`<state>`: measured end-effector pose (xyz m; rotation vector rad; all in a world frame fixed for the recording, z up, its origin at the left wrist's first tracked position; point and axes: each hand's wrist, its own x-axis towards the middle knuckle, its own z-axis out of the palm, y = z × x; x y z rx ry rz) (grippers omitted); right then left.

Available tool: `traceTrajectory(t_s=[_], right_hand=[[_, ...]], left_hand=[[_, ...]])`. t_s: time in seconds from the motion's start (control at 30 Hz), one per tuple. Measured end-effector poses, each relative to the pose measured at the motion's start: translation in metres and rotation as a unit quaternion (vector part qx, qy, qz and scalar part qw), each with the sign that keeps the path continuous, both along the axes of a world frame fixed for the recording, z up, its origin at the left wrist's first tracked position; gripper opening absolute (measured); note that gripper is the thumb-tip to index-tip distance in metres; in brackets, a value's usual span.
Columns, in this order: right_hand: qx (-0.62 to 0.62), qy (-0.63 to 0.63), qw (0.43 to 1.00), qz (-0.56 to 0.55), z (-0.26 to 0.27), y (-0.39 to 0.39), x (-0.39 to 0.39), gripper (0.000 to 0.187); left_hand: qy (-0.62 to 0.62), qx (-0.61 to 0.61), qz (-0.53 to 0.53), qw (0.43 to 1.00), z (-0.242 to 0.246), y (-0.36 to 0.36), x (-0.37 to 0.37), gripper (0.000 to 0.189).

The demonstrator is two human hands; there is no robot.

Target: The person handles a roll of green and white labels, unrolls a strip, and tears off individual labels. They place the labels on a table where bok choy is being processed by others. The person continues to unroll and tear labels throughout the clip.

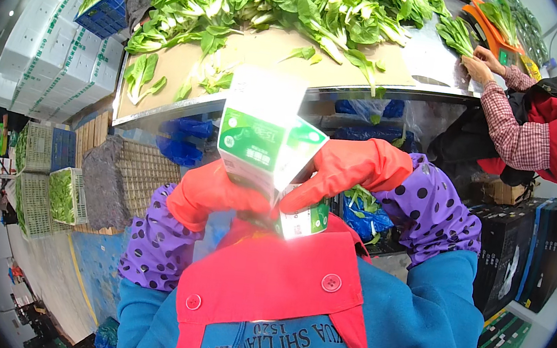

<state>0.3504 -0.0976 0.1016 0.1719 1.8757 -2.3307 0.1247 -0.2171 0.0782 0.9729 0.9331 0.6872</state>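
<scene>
In orange-red rubber gloves, my hands hold a green and white printed carton or folded card (251, 137) in front of my chest. My left hand (224, 193) grips its lower edge from the left. From the right, my right hand (348, 171) pinches it, thumb pointing down-left, beside a lower printed flap (304, 221). Glare washes out the upper part, and whether this is one piece or two I cannot tell. Beyond it, leafy greens with white stems (287, 5) lie heaped on a table with a tan surface (261, 53).
At the right a person (532, 120) holds greens near an orange scale (491, 28). White boxes (41, 44) are stacked at the left, near a blue crate (115, 1) and crates of greens (70, 196). Black boxes (511, 252) stand low right. The table's metal edge (177, 108) runs before me.
</scene>
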Motion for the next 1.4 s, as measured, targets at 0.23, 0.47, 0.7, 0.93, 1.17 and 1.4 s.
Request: traceTrajectory(t_s=[0.23,0.47,0.7,0.93,1.17,1.4], right_hand=[[-0.046,-0.009,0.998,-0.029,0.007,-0.015,-0.007,0.029],[0.012,-0.066,0.993,-0.093,-0.006,-0.022,0.001,0.03],[-0.076,-0.074,0.991,-0.087,-0.013,-0.016,0.009,0.036],[0.056,-0.156,0.98,-0.11,-0.007,0.009,0.019,0.036],[-0.051,-0.032,0.968,-0.245,-0.01,0.034,0.039,0.024],[-0.013,0.01,0.968,-0.252,-0.02,0.054,0.039,0.025]], left_hand=[[-0.049,-0.007,0.067,0.997,-0.01,-0.012,0.006,0.049],[-0.06,-0.002,0.109,0.992,-0.009,-0.017,0.015,0.022],[-0.05,0.035,0.076,0.995,-0.008,-0.008,0.013,0.033],[0.014,0.062,0.12,0.991,-0.012,-0.003,0.002,0.028],[-0.018,0.061,0.186,0.981,-0.021,0.004,-0.021,0.03],[-0.069,0.118,0.196,0.971,-0.011,0.011,-0.028,0.024]])
